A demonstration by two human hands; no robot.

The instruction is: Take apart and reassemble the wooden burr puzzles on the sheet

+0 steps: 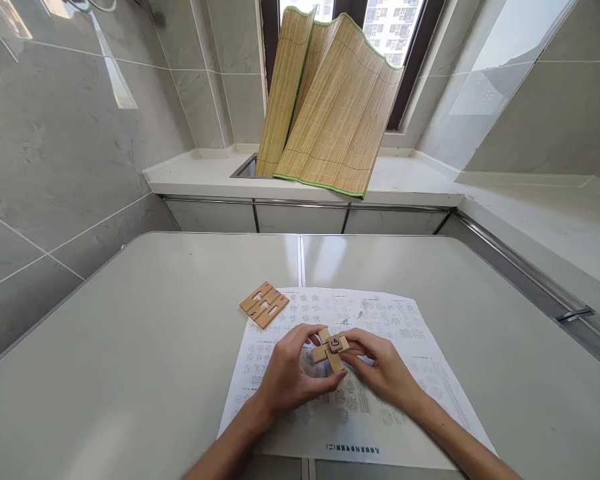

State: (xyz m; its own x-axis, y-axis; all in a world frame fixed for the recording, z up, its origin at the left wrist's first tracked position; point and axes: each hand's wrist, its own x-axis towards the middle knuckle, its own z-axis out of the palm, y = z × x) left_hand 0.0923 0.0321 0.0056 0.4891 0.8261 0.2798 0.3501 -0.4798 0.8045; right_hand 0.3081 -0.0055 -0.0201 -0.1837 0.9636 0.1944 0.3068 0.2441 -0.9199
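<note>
Fingers (314, 333) of the left hand (287, 373) are curled around the left side of a small wooden cross-shaped puzzle (331, 348), with the thumb low, under its lower arm, and the other fingertips on top of its left arm. Fingers of the right hand (383, 370) pinch the right arm of the same puzzle, thumb below and the rest above, so both hands grasp this one piece together. The puzzle is held just above a printed instruction sheet (410, 333), near the middle of it, and a dark mark shows on its center block.

Both palms face inward, toward each other. The two wrists are bent a little, and the two bare forearms come up from the lower edge of the view, making a V shape that closes at the puzzle.

One sheet lies flat on the bench (130, 347), with many small diagrams on it. One flat group of slotted wooden pieces (264, 304) lies at the sheet's upper left corner, partly on the paper, well apart from the hands; how many pieces are in it cannot be told.

Beyond the bench is a white counter (200, 175) under a window (395, 27). Two rolled-out bamboo mats (330, 113) with green edges lean there against the window, overlapping each other.
</note>
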